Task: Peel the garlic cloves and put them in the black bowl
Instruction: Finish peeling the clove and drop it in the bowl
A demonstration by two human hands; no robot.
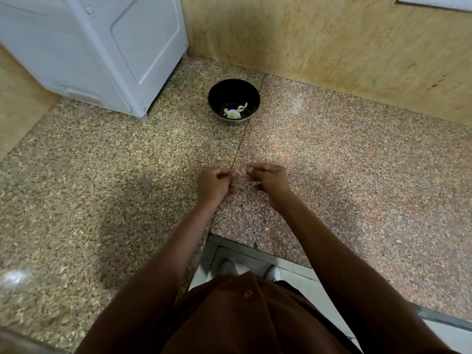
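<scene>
Both hands hover close together above the granite counter (332,154), left hand (213,183) and right hand (268,178) curled, contents unclear, well short of the black bowl (217,98) holding pale garlic pieces (233,113).

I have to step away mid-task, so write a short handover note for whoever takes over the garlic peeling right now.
Left hand: fingers curled, pinching something small, too blurred to identify.
Right hand: fingers curled, close beside the left, above the counter; hold unclear.
Black bowl: further back on the counter, near the white appliance.
Done: a few pale garlic pieces already in the bowl.
Left: finish whatever is between the fingers, then drop it in the bowl.
</scene>
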